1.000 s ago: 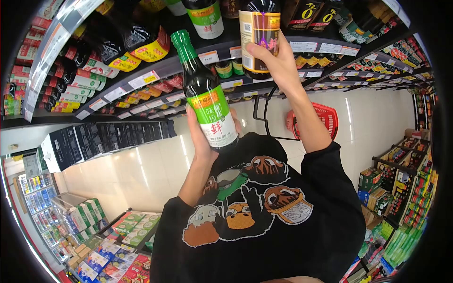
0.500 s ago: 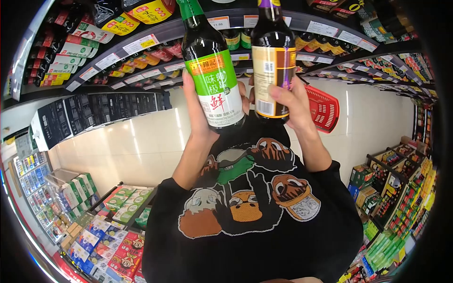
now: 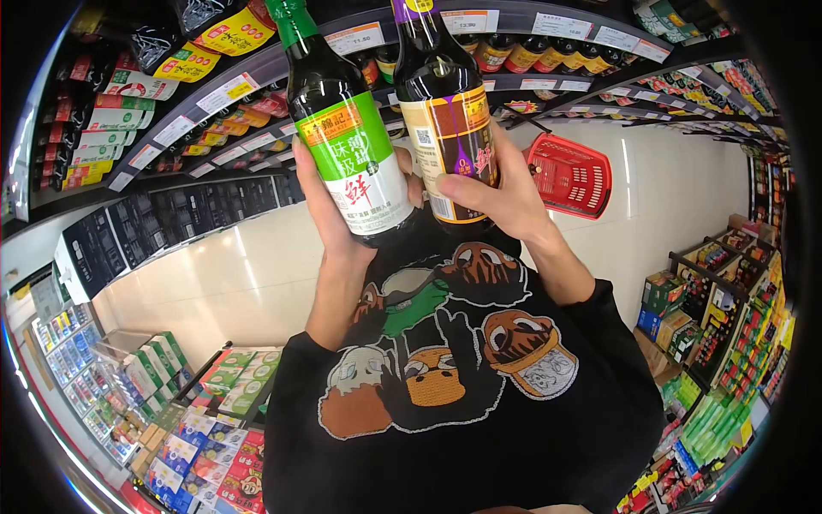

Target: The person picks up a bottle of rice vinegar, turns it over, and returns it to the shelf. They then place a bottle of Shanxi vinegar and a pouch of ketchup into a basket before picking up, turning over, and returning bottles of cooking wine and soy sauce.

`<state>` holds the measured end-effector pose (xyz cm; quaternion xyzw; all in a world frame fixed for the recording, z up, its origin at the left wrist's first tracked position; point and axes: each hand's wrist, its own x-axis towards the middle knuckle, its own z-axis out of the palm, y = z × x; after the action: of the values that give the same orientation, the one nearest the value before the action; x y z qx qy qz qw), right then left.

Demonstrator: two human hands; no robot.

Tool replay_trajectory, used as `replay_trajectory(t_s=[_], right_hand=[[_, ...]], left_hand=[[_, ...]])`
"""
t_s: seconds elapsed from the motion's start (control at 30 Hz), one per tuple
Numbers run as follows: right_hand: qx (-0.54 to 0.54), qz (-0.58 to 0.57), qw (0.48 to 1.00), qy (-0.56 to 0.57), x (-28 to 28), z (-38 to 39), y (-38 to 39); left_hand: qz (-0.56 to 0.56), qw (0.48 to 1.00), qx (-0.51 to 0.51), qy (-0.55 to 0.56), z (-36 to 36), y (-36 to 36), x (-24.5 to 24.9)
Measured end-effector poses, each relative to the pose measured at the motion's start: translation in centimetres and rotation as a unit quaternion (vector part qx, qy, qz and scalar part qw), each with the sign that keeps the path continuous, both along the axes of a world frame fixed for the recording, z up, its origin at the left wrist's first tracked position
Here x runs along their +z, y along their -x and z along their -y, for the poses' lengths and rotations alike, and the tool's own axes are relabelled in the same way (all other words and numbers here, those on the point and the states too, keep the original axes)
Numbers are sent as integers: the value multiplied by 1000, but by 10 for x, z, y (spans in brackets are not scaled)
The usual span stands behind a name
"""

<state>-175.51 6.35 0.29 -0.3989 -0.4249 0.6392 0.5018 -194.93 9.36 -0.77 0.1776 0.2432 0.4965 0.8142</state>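
Observation:
My left hand point(image 3: 325, 201) is wrapped round a soy sauce bottle point(image 3: 349, 163) with a green cap and a green and white label facing me. Beside it, my right hand point(image 3: 505, 188) grips a second dark sauce bottle point(image 3: 449, 111). That one has a purple cap and a cream, brown and purple label, with my thumb lying across its lower part. Both bottles are close together, tilted a little to the left, in front of my chest. Fingers behind the bottles are mostly hidden.
Curved shelves with price tags point(image 3: 355, 38) hold many bottles ahead. A red shopping basket point(image 3: 569, 176) is on the pale floor point(image 3: 634, 171) to the right. Black cartons point(image 3: 163, 218) line the left. Stacked boxes point(image 3: 244, 377) and a goods stand point(image 3: 719, 308) are lower at each side.
Both bottles have shifted left in view. The right bottle has turned, bringing more of its purple label into sight. More of the red basket shows.

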Motion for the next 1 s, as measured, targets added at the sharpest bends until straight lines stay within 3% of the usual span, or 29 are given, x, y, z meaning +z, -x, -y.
replay_trajectory(t_s=[0.17,0.33,0.57,0.63,0.73,1.0], right_hand=[[30,-88,994,55,1,-1,0],[1,27,999,23,0,-1,1],[15,36,998,49,-9,-9,0],[8,-12,993,119,-14,-11,0],[-25,-62,991,119,-18,-9,6],[-37,-29,996,79,-10,-10,12]], left_hand=[[-33,999,3,-12,-1,5,-4],[-9,1000,6,3,-1,8,-2],[-4,1000,-8,3,-3,15,-4],[-6,1000,-15,-3,-4,15,-3],[0,1000,-19,17,-2,14,-2],[-3,1000,-24,6,-3,16,-5]])
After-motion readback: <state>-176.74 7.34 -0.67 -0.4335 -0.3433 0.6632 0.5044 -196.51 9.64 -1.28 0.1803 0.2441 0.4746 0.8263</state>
